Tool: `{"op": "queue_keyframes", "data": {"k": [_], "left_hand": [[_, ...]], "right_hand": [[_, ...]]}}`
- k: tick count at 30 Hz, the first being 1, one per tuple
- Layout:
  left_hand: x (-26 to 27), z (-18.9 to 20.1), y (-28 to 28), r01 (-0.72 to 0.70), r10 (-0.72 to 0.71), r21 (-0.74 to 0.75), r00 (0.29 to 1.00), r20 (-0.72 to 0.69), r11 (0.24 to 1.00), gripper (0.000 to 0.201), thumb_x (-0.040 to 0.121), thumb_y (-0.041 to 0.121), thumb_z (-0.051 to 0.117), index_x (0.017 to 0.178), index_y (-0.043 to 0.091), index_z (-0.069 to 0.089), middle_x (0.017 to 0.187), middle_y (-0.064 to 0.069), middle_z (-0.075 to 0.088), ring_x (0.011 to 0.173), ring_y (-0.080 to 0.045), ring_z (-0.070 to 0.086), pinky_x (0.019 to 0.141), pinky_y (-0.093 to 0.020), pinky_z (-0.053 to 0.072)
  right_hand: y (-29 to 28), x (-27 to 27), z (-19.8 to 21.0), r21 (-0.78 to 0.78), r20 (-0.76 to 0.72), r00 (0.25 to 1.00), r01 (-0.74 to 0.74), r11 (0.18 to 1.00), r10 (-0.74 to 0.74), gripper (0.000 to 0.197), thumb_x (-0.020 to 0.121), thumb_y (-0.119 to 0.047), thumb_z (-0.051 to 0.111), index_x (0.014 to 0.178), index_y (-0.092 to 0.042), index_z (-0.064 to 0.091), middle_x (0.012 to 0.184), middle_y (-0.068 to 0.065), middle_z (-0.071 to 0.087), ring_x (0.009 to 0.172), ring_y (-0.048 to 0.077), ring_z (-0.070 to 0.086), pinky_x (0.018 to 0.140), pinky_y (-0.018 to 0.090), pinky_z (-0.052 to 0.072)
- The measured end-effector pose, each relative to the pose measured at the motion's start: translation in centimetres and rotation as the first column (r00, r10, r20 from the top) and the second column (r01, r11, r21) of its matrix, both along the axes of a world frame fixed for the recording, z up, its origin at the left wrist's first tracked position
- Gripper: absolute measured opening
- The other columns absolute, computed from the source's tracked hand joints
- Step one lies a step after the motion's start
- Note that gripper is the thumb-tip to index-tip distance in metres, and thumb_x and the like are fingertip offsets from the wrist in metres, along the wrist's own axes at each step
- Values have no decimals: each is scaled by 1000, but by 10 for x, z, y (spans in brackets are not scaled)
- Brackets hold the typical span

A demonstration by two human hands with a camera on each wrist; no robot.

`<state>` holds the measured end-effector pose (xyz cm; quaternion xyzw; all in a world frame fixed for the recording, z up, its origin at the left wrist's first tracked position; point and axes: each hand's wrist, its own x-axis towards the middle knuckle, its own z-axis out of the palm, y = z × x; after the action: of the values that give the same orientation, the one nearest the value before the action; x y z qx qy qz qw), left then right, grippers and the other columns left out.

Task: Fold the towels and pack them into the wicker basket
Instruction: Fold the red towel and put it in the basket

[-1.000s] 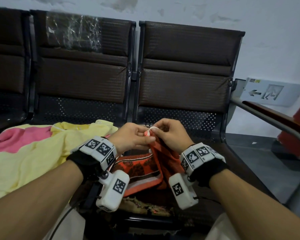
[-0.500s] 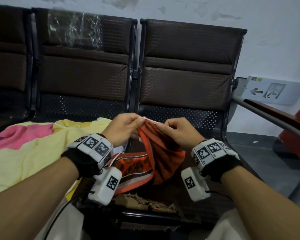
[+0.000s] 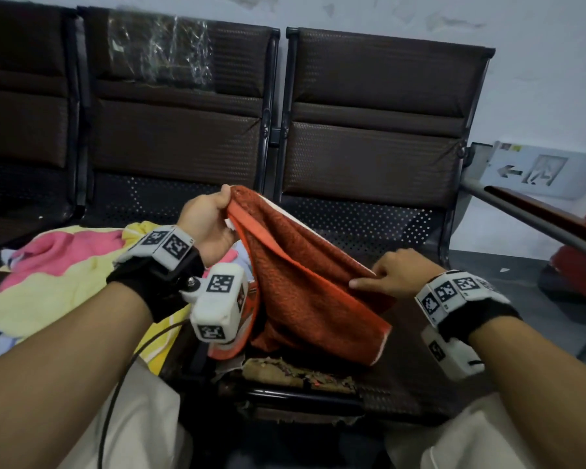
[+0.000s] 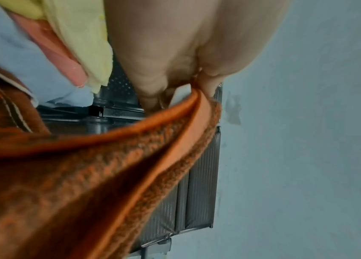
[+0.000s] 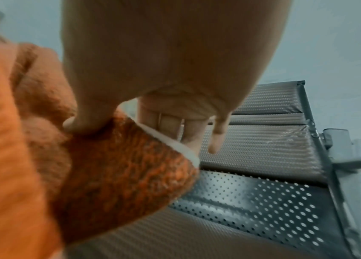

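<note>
A rust-orange terry towel with a pale hem is held up at the centre of the head view, over the dark perforated metal seat. One corner is pinched by the left hand; the hem, lower right, is pinched between thumb and fingers of the right hand. Judged soft, light and limp, it is best gripped at corners and hem.

This looks like a public waiting area. A row of joined dark brown padded metal seats stands against a stained pale wall. Right of the seats, low on that wall, hangs a grey exit-arrow sign.
</note>
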<state>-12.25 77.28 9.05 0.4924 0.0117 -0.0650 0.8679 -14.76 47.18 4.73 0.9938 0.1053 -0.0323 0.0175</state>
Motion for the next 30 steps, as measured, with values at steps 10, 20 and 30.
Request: {"op": "queue_keyframes", "data": {"k": [10,20,30], "left_hand": [[3,-8,13,45,-30,158,995,-98,986,21,92,3,36,93,6,56,76,-11,52,70,-24,53,77,-42,49],[26,-30,34,-361,338,654,926,168,665,23,89,5,43,75,9,61,88,-21,62,88,-26,56,85,-40,47],[16,-29,21,-401,269,735,916,299,547,24,96,18,40,98,8,62,98,-20,64,102,-38,60,92,-45,49]], "right_hand": [[-2,-5,-4,111,14,962,269,957,-272,37,92,-38,56,128,-30,52,112,10,63,105,29,61,89,40,49],[4,0,-2,185,264,958,59,981,-108,16,75,-36,77,78,-21,73,97,-10,41,100,12,36,87,26,39],[2,-2,-1,625,179,901,207,753,-396,16,85,-24,67,72,-22,57,74,-1,61,76,16,56,68,24,36]]}}
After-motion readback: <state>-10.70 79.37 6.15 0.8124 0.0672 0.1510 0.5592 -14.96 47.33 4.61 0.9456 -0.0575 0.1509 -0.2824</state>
